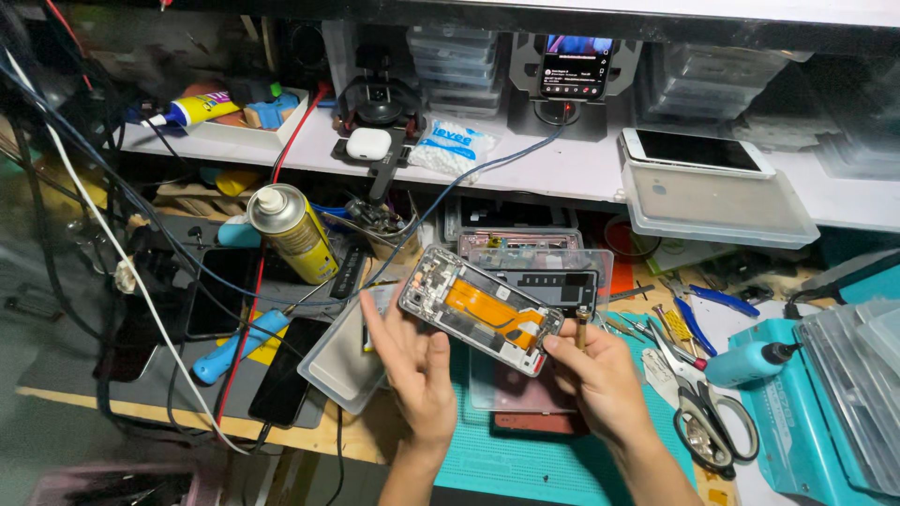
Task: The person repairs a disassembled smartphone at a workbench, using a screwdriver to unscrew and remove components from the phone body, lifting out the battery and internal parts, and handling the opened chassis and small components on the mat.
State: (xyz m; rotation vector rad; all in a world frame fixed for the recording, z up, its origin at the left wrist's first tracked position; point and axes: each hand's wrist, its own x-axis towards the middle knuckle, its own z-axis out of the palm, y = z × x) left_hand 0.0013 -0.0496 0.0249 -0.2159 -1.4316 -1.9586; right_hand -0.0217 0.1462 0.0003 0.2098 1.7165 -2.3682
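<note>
Orange is the first thing I see, a flat orange strip (494,309) running across the inside of an opened phone (480,310) with its back off. The person holds this phone up in the air, just above the green mat (525,459) on the bench (356,436). The left hand (412,361) is open and flat, fingers spread, and its fingertips touch the phone's near edge from below. The right hand (600,375) pinches the phone's right corner, and it also holds a small brown-handled tool (582,328) that points up. I think the person is looking over the phone's insides and turning it to find the right spot. A next move would call for a steady grip with the left hand, and the tool tip coming down very gently so the thin orange strip does not tear. A yellow spray can (295,232) stands near on the left, scissors (703,422) lie on the right, and another phone (696,150) rests on a clear box (717,206) on the shelf (562,173).
</note>
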